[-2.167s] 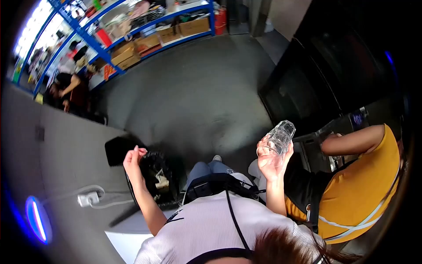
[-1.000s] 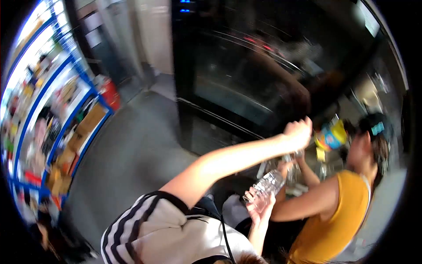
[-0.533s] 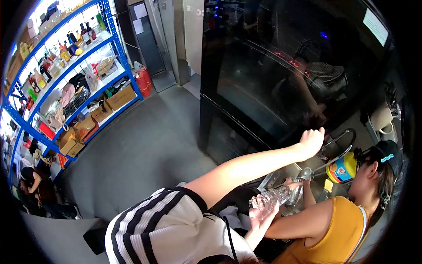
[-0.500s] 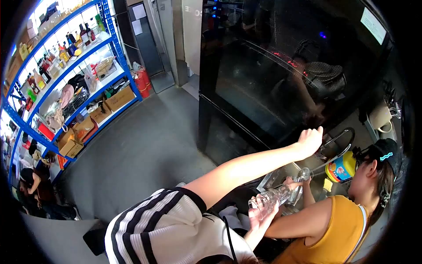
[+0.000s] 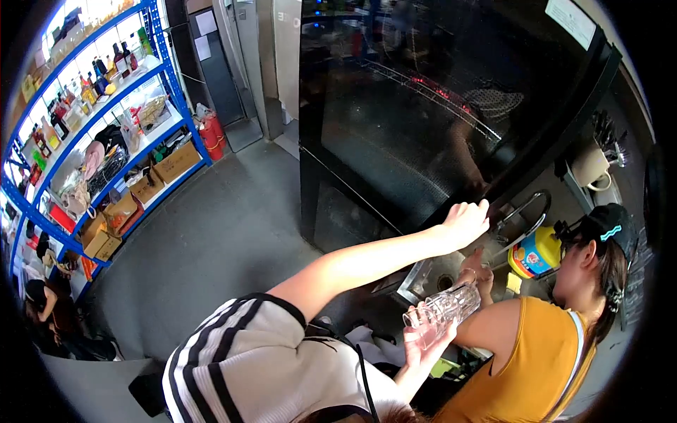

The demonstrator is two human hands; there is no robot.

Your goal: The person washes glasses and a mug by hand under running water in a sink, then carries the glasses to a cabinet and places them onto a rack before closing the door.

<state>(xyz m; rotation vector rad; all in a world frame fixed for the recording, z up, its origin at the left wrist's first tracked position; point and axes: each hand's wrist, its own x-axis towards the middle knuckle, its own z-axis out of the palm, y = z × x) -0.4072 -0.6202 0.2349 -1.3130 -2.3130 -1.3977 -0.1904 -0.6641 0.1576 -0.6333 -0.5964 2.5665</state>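
My right hand [image 5: 428, 340] is closed around clear ribbed drinking glasses [image 5: 451, 308], which lie tilted together; how many they are is hard to tell. My left arm reaches across to the black glass-fronted cabinet [image 5: 395, 141]. At its lower right corner, my left hand [image 5: 465, 227] is closed in a fist, and whatever it may grip there is hidden. Beyond the glasses, a co-worker's hands [image 5: 477, 271] are over a metal sink [image 5: 416, 285]. The co-worker, in a yellow top [image 5: 518, 366], stands close by my right arm.
A curved faucet [image 5: 541, 204], a yellow jug with a blue label [image 5: 534, 254] and a yellow sponge [image 5: 513, 283] are at the sink. Blue shelving [image 5: 173, 84] with bottles and boxes stands left, beside red fire extinguishers [image 5: 211, 134]. Another person [image 5: 53, 307] is at far left.
The view has shifted, so the cabinet and my left hand appear further left. The glass in the co-worker's hands no longer shows there; those hands are now over the sink. My right hand still holds glasses.
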